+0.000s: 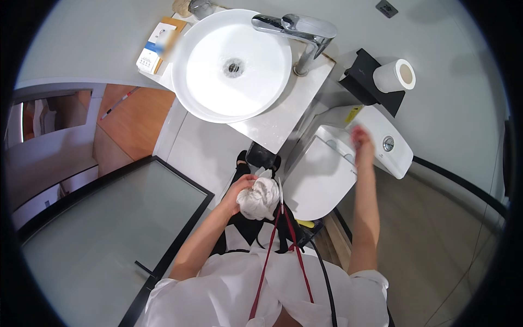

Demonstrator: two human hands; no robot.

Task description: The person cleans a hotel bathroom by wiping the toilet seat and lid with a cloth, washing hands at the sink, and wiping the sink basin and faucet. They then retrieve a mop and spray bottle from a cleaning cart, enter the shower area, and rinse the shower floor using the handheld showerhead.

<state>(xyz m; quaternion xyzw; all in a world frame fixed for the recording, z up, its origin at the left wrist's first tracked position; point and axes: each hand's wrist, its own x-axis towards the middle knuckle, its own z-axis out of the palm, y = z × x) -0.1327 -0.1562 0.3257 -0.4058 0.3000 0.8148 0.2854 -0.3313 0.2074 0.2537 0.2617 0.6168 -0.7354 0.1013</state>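
Observation:
My left hand (239, 190) grips a bunched white cloth (259, 198) in front of my body, low in the middle of the head view. My right hand (361, 141) is raised over the toilet, at the front of the white cistern (380, 135). It is blurred, so its fingers and anything in them cannot be made out. The closed white toilet lid (320, 180) lies between my two hands. A round white washbasin (239, 98) stands beyond them, with a chrome faucet (306, 28) at its right side.
A toilet paper roll (388, 77) sits on a black wall holder (359, 77). Boxes (153, 49) stand left of the basin on the white counter (269, 131). A black bin (260, 155) is under the counter's corner. A black-framed glass door (118, 229) is at my left.

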